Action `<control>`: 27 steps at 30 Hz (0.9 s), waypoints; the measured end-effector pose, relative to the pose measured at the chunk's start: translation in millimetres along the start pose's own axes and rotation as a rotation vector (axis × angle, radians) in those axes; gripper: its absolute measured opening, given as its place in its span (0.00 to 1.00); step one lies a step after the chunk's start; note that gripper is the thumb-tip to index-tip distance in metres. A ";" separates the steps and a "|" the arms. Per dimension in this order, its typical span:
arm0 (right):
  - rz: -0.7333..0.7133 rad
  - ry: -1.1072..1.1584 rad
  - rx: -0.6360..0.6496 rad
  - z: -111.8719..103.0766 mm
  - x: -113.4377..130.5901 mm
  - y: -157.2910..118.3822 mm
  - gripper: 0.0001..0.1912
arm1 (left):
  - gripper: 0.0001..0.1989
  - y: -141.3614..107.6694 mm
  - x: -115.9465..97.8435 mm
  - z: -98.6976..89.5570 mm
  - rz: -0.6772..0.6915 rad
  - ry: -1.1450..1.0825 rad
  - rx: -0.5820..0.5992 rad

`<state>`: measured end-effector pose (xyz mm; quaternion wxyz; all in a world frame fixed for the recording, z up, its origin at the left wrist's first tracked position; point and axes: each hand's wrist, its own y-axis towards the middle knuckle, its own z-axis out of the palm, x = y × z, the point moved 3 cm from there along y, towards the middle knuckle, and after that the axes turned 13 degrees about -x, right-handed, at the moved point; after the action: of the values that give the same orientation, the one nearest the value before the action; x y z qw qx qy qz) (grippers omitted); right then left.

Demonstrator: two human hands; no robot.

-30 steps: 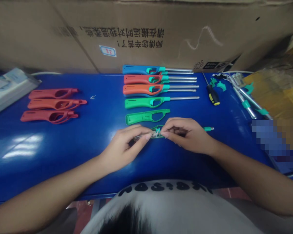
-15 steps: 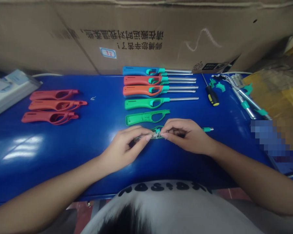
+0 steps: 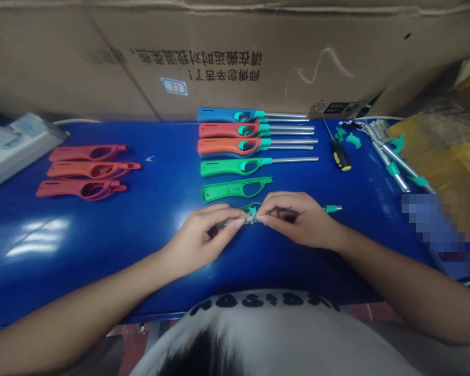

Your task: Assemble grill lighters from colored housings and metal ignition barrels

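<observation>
My left hand (image 3: 206, 232) is closed in a pinch, its fingertips on small pale parts at a green lighter assembly (image 3: 253, 211) on the table. From the right, my right hand (image 3: 300, 219) pinches at the same spot, its fingertips almost meeting the left ones. What each pinch holds is too small to name. Most of the assembly is hidden under both hands; a green and silver tip (image 3: 332, 208) shows beyond the right hand. Just above lies an open green half shell (image 3: 237, 189), and above that a green lighter (image 3: 229, 166) with a metal tube.
Orange (image 3: 223, 146), red and blue lighters lie in rows behind. Red shells (image 3: 82, 187) lie at left, near a white power strip (image 3: 19, 146). A black and yellow screwdriver (image 3: 340, 155) and metal tubes (image 3: 391, 162) are at right. A cardboard box (image 3: 227, 31) stands behind.
Both hands stay at the same spot on the green assembly, with only a very slight shift of the fingers. Nothing else has visibly moved.
</observation>
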<state>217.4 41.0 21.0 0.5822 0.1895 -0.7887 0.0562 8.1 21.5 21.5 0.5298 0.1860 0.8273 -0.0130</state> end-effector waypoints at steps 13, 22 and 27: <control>0.044 0.019 0.012 0.9 -2.1 1.0 0.07 | 0.11 0.1 -1.8 2.2 -0.014 -0.029 0.011; 0.095 0.041 0.016 1.7 -1.3 2.5 0.07 | 0.11 1.3 -0.1 2.1 0.022 -0.019 0.018; 0.273 0.159 0.043 -0.5 -4.2 2.3 0.11 | 0.10 1.5 1.0 0.6 0.035 -0.013 0.005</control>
<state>218.1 44.2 17.5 0.6253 0.0881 -0.7573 0.1666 8.8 23.0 20.6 0.5347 0.2018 0.8206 -0.0070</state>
